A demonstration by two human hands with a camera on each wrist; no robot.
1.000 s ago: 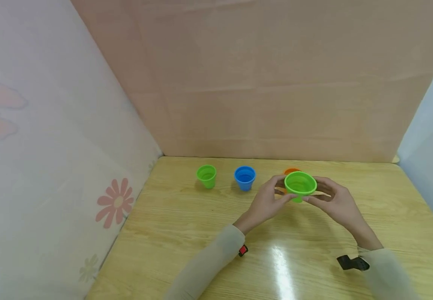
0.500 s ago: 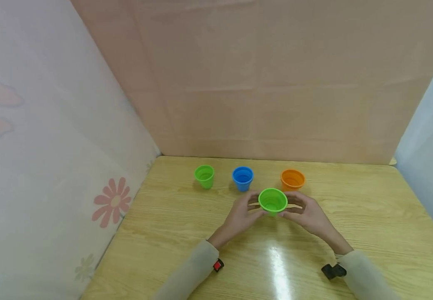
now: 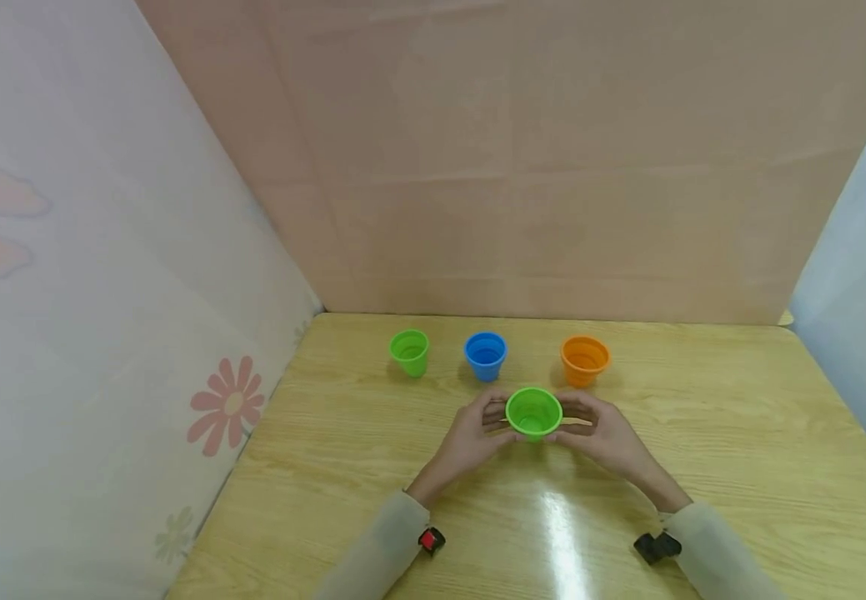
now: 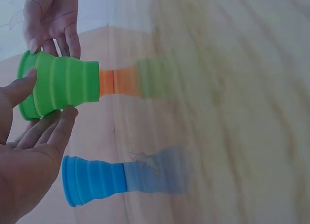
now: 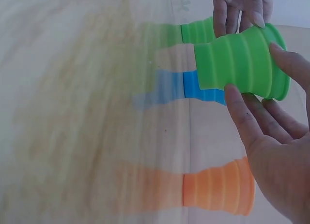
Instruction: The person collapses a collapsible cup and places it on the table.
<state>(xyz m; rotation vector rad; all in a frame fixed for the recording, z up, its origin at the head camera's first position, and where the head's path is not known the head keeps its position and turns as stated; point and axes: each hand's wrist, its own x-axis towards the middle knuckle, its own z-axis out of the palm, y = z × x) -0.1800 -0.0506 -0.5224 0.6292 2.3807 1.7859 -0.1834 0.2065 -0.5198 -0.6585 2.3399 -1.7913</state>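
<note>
Between both hands is a green ribbed collapsible cup [image 3: 533,414], upright with its mouth facing up. My left hand [image 3: 475,429] grips its left side, thumb near the rim and fingers along the wall. On the opposite side my right hand [image 3: 596,429] holds it the same way. In the left wrist view the held cup [image 4: 63,83] shows its stepped rings, and its base is raised off the table. A blue cup [image 3: 486,356] and an orange cup [image 3: 585,360] stand just beyond the hands.
Another green cup [image 3: 410,352] stands at the left of the back row. The wooden table [image 3: 312,467] reaches a beige cloth backdrop [image 3: 508,167] behind the cups. A flowered white cloth [image 3: 117,333] borders the left side.
Both hands have carried the green cup leftward and toward the person, mostly in the first half second. The orange cup, partly covered before, now shows fully.
</note>
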